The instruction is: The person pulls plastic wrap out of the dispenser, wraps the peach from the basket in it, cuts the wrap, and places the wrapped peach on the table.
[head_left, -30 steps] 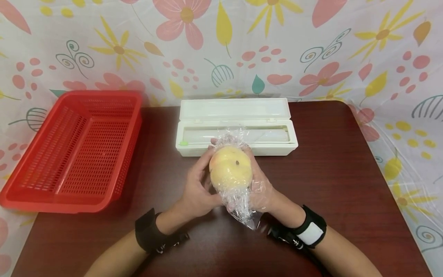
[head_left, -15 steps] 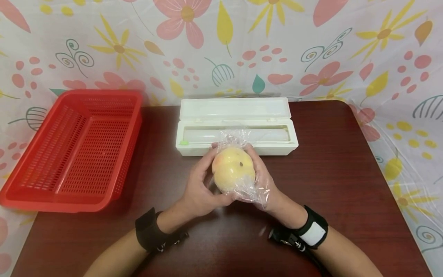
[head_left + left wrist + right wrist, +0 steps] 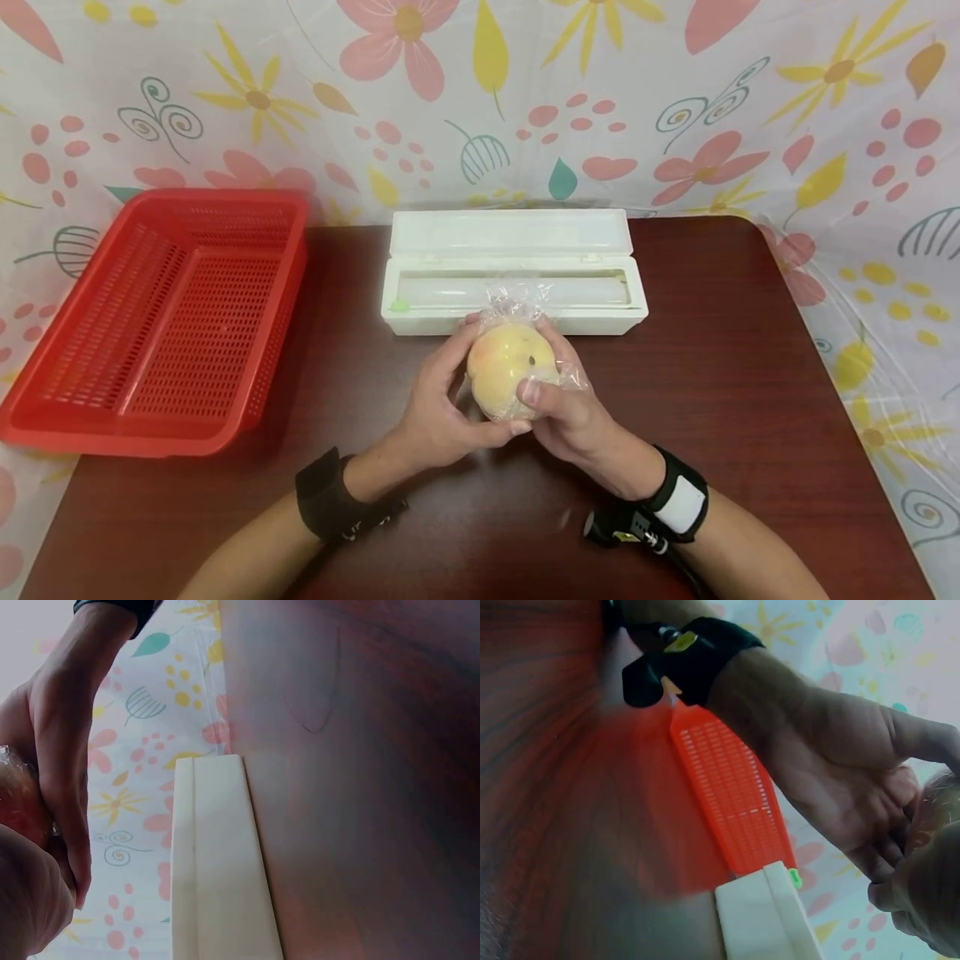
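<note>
Held between both hands is a yellow peach with a red blush and a small dark spot, wrapped in crinkled cling film. My left hand grips its left side, thumb along the bottom. The right hand grips the right side, its thumb pressing film against the front of the fruit. In the left wrist view the wrapped peach shows at the left edge, between the left hand and the right hand. Fingers behind the fruit are mostly hidden.
Just beyond the hands sits a white cling film box, lid raised, a roll inside. A red perforated basket stands at the left of the dark wooden table. A flowered cloth hangs behind.
The peach has shifted slightly right. Loose film that hung below it is now gathered up against the fruit, and the right thumb has come round onto its front.
</note>
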Available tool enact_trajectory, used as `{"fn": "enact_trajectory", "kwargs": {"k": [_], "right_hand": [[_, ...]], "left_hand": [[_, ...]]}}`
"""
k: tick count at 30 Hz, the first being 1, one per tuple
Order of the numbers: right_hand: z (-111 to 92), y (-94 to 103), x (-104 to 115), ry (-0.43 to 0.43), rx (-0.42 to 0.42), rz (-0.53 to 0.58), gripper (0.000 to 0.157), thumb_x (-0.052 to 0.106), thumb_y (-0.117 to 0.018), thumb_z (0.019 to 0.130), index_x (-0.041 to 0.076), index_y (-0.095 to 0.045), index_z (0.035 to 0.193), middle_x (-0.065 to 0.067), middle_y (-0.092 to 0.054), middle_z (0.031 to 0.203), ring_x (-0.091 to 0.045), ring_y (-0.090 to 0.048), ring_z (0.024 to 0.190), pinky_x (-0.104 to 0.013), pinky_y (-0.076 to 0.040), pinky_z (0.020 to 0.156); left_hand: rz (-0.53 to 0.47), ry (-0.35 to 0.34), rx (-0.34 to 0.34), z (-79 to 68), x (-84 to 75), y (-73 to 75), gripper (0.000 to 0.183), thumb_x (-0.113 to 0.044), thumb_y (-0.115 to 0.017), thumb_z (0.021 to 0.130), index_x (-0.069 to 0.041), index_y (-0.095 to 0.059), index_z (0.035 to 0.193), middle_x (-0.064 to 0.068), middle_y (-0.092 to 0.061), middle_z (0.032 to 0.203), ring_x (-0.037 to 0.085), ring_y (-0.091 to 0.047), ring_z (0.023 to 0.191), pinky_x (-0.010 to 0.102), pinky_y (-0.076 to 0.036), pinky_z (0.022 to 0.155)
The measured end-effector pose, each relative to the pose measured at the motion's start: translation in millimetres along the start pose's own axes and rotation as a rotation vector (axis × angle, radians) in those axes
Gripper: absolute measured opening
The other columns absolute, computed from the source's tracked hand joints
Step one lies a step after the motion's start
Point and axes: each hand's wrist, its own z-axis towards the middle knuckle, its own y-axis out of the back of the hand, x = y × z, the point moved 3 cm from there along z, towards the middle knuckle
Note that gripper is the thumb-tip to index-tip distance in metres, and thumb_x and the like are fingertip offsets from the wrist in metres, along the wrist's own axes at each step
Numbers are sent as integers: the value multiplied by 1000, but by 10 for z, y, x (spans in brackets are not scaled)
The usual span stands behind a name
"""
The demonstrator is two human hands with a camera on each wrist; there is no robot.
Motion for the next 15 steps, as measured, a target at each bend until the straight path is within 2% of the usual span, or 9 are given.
{"fn": "enact_trajectory", "kwargs": {"k": [6, 10, 12, 15], "right_hand": [[19, 12, -60, -39, -3, 38, 63, 29, -84, 90, 11, -50, 140, -6, -61, 123, -13, -64, 102, -25, -59, 85], [29, 22, -90, -53, -2, 48, 64, 34, -83, 91, 10, -50, 140, -5, -62, 122, -13, -65, 101, -25, -60, 84], [33, 35, -104, -57, 15, 62, 67, 36, -83, 92, 10, -50, 144, -5, -62, 125, -12, -64, 104, -25, -60, 85], [46, 69, -132, -54, 75, 95, 76, 39, -81, 92, 11, -47, 154, -6, -59, 137, -12, -62, 111, -23, -58, 88]], "left_hand": [[22, -31, 14, -8, 15, 30, 87, -42, -90, 83, 4, -51, 147, 20, -63, 136, 30, -64, 120, 43, -56, 104], [45, -26, 29, -10, 6, 59, 88, -43, -90, 82, 3, -51, 147, 19, -64, 135, 29, -64, 119, 42, -57, 103], [67, -21, 38, -6, -9, 73, 88, -41, -92, 81, 1, -52, 146, 18, -64, 135, 29, -64, 120, 42, -55, 105], [122, -11, 55, 4, -48, 91, 90, -34, -96, 76, 0, -54, 147, 16, -65, 138, 32, -61, 130, 47, -48, 115]]}}
